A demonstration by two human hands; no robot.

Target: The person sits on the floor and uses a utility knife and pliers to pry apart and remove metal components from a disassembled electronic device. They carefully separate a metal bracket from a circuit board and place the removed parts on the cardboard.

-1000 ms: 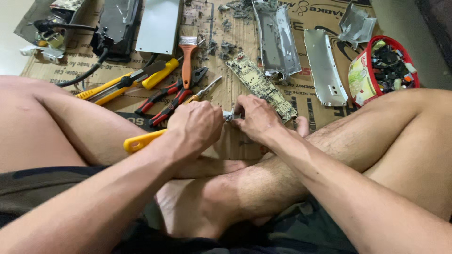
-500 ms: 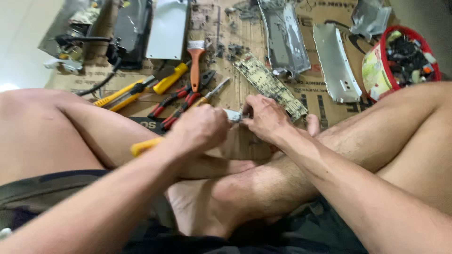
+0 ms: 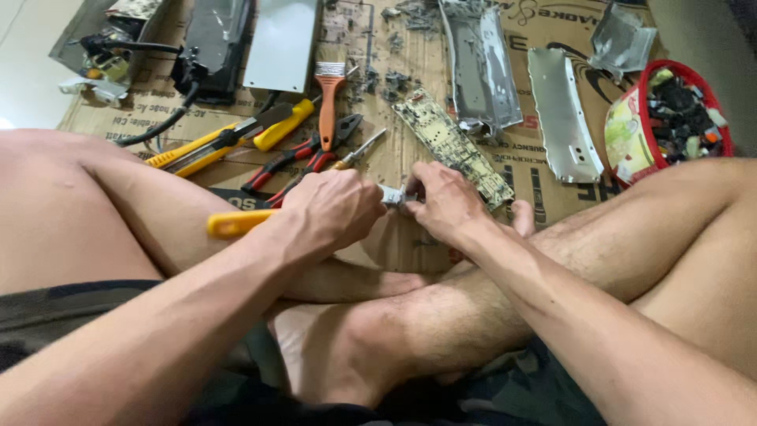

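My left hand (image 3: 335, 211) is closed around a tool with a yellow handle (image 3: 236, 224) that sticks out to the left. Its tip meets a small pale metal part (image 3: 392, 195) pinched between the fingers of my right hand (image 3: 445, 203). Both hands hover just above the cardboard sheet (image 3: 410, 237), over my crossed legs. Most of the small part is hidden by my fingers. A long green circuit board (image 3: 451, 146) lies just beyond my right hand.
Beyond my hands lie red-handled pliers (image 3: 303, 158), yellow-handled tools (image 3: 229, 142), an orange brush (image 3: 329, 102) and a screwdriver (image 3: 359, 150). Metal casing strips (image 3: 561, 118) and a panel (image 3: 481, 63) rest farther back. A red bowl of small parts (image 3: 678, 110) sits at right, a dismantled power unit (image 3: 213, 47) at left.
The view has shifted slightly, and my hands stay pressed together on the small part, with only small movements of the fingers.
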